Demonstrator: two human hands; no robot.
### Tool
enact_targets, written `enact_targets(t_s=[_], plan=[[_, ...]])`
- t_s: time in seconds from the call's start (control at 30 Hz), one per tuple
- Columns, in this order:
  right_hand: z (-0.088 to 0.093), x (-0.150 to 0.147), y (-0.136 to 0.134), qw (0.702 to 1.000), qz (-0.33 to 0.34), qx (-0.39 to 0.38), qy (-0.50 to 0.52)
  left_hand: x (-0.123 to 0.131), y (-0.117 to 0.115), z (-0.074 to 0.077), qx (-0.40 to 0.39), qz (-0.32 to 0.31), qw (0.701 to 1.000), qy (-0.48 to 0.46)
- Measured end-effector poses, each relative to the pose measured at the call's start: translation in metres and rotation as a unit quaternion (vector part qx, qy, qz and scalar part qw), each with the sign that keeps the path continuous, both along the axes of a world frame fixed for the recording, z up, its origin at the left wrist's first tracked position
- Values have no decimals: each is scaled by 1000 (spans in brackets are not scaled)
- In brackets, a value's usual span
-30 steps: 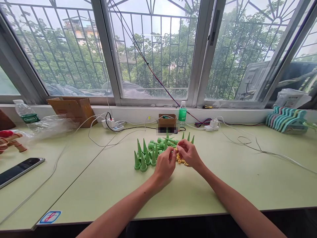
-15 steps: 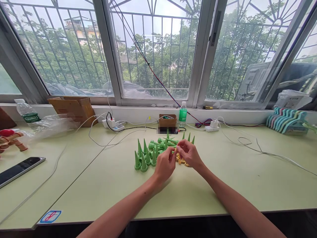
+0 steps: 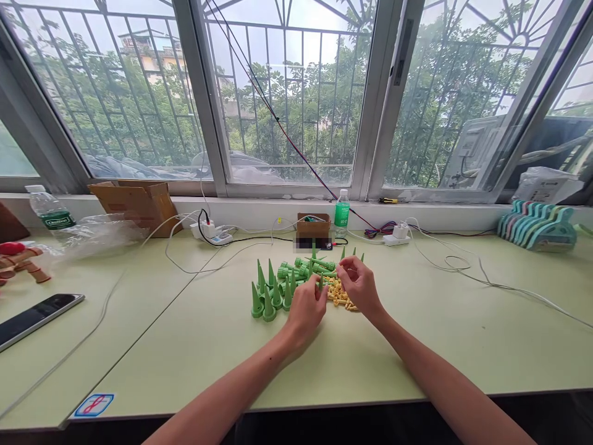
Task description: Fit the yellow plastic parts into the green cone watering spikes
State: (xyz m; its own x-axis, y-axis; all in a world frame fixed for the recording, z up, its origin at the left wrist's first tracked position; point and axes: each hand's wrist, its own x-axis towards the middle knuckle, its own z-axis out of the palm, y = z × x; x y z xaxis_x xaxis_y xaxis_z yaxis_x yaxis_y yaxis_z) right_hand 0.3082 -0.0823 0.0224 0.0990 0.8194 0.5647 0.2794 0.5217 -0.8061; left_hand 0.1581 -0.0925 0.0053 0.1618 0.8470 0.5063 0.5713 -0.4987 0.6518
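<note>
My left hand is closed around a green plastic spike, whose tip shows above the fingers. Just right of it, my right hand has thumb and forefinger pinched together; whatever lies between them is too small to make out. Below and between the hands spreads a heap of small yellow plastic pieces. Several green cone-shaped spikes with round ribbed bases stand upright to the left of my left hand. Beyond the hands, more green spikes lie on their sides in a pile, and a few others stand behind my right hand.
On the pale green table, white cables run along the back. A small brown box and a green-labelled bottle stand behind the pile. Left are a phone and cardboard box; hangers sit far right.
My hands have come apart from where their fingertips met. The right hand has shifted slightly right, uncovering yellow pieces, and the spike tip in my left hand now shows.
</note>
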Motion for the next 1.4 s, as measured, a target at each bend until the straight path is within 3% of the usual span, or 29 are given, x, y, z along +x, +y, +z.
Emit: enact_targets(t_s=[0.17,0.43,0.6,0.8,1.4], plan=[[0,-1,0,1000,10,2,5,-3,3,-1,-5,5,1000,26],[1,-1,0,1000,7,6,-2,-7,3,8,26,24,999,-21],[0,-1,1,1000,-1,8,-13,-9,5,1,7,12,999,43],[-2,-1,1,1000,4,12,-19,-8,5,0,-1,12,999,48],[-3,-1,0,997,35,12,-71,-5,5,9,-36,-1,996,-85]])
